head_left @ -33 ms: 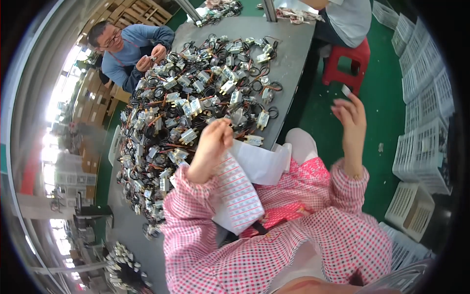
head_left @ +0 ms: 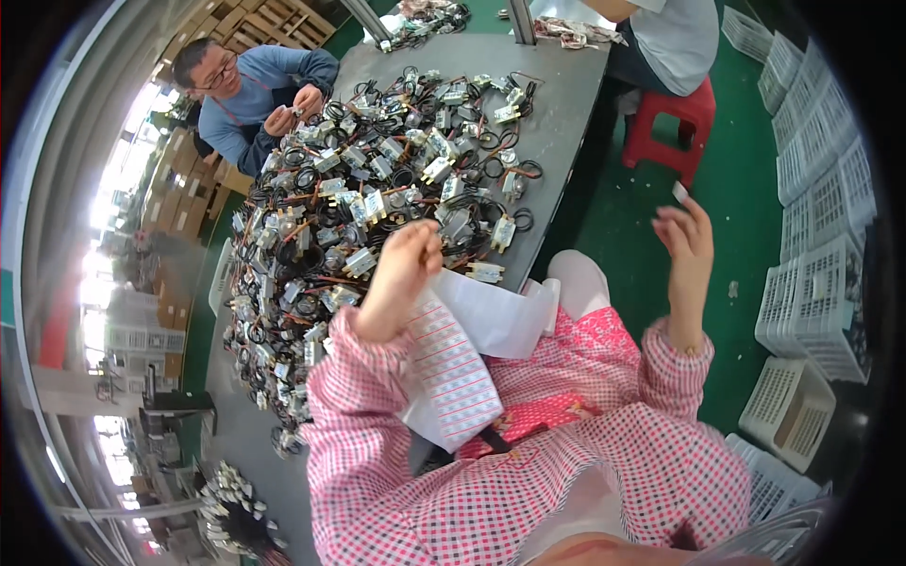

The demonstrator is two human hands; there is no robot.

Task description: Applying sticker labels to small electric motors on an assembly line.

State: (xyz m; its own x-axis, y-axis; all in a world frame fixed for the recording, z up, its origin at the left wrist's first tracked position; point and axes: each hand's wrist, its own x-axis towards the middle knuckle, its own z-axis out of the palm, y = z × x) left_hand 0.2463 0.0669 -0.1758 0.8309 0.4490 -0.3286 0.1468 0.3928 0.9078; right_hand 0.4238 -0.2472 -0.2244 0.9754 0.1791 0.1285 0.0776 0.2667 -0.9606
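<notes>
My left hand (head_left: 409,266) is closed above the near edge of a heap of small electrical units with black cables (head_left: 377,170). What its fingers hold, if anything, is hidden. Below that wrist a sheet of labels (head_left: 455,377), white with red lines, slants down toward my lap. Beside it a blank white sheet (head_left: 491,316) curves over the table edge onto my apron. My right hand (head_left: 687,241) is raised off to the right, over the floor. At its fingertip is a small white sticker (head_left: 679,192), and the other fingers are curled.
Across the grey table (head_left: 562,104) a person (head_left: 241,99) handles a small part. Another person sits on a red stool (head_left: 675,123) at the far right. White plastic crates (head_left: 816,302) line the right side. A bundle of white connectors (head_left: 231,500) lies at lower left.
My right hand has shifted slightly to the right and down with the sticker. My left hand has moved slightly left and up. The label sheet has shifted a little.
</notes>
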